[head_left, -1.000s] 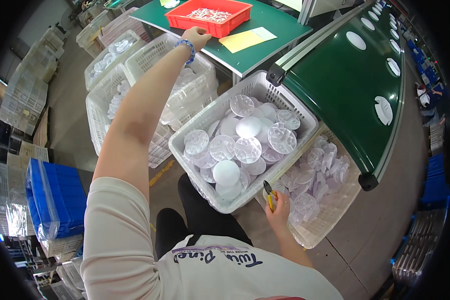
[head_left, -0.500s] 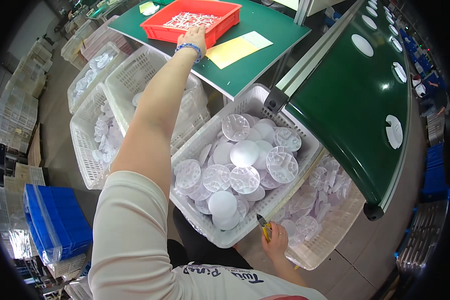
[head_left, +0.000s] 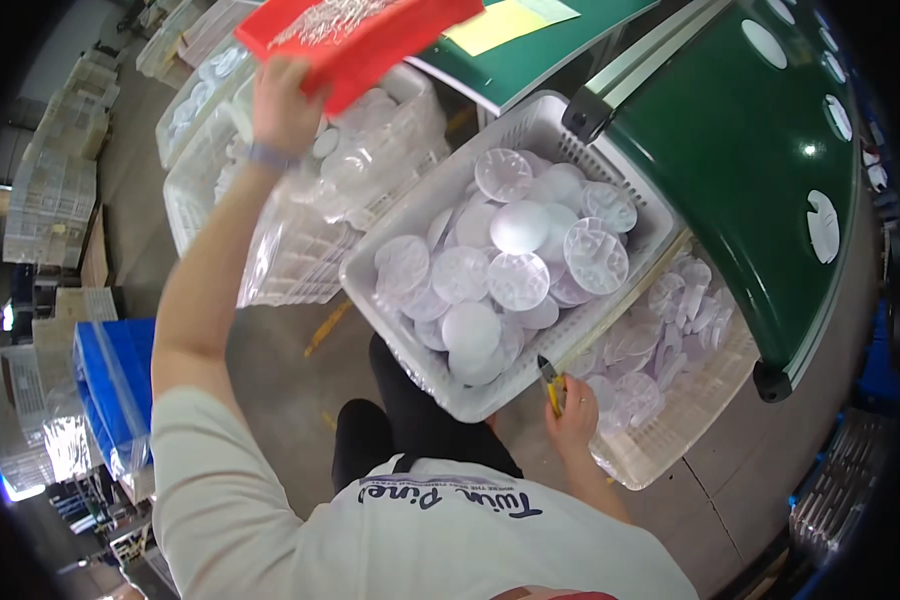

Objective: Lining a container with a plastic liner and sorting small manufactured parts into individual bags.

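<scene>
My left hand (head_left: 286, 108) grips the near wall of a red plastic tray (head_left: 370, 62), its fingers closed over the rim. The tray sits tilted past the green table's left side, above the white baskets, with thin white plastic bits (head_left: 335, 22) heaped inside. Low on the right, my right hand (head_left: 574, 416) is closed round side cutters (head_left: 553, 384) with yellow handles and dark jaws pointing up. They are beside the near right edge of a large white basket (head_left: 478, 400), which is full of round white and clear plastic discs (head_left: 522, 228).
A green conveyor belt (head_left: 730, 130) carrying white discs runs along the right. Under it stands another basket of clear parts (head_left: 660, 455). Yellow paper (head_left: 495, 28) lies on the green table (head_left: 530, 70). More baskets (head_left: 300, 255) and a blue crate (head_left: 120, 390) are at left.
My left hand has drawn the red tray left and nearer, tipping it over the table's edge. The view has shifted too. The right hand still holds the cutters by the basket.
</scene>
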Available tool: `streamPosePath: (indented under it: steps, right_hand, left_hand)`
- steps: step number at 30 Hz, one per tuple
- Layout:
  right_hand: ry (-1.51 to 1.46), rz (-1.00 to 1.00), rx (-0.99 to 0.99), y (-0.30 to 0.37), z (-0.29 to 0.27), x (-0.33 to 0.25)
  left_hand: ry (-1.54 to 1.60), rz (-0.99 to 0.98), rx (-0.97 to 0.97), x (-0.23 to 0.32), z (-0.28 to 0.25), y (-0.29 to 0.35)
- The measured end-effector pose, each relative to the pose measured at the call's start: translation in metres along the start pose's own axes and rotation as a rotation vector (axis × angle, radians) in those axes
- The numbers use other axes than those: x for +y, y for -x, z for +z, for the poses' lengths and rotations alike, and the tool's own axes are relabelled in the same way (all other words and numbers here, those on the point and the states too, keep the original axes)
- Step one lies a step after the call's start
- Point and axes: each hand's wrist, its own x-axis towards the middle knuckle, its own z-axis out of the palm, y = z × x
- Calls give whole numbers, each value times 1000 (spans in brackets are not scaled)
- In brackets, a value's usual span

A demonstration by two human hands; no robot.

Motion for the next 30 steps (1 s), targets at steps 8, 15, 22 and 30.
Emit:
streamPosePath:
  steps: [8, 15, 22, 30]
  right_hand:
    - [-244, -31, 197, 12, 3, 12]
    - [-433, -40, 304, 13, -24, 4]
    - [-406, -238, 503, -53, -140, -12]
    - [483, 71, 770, -202, -312, 134]
  left_hand:
    - [258, -193, -285, 202, -135, 228]
    - [306, -96, -282, 303, -88, 309]
    - [345, -121, -534, 313, -81, 278]
    - [514, -172, -553, 315, -80, 272]
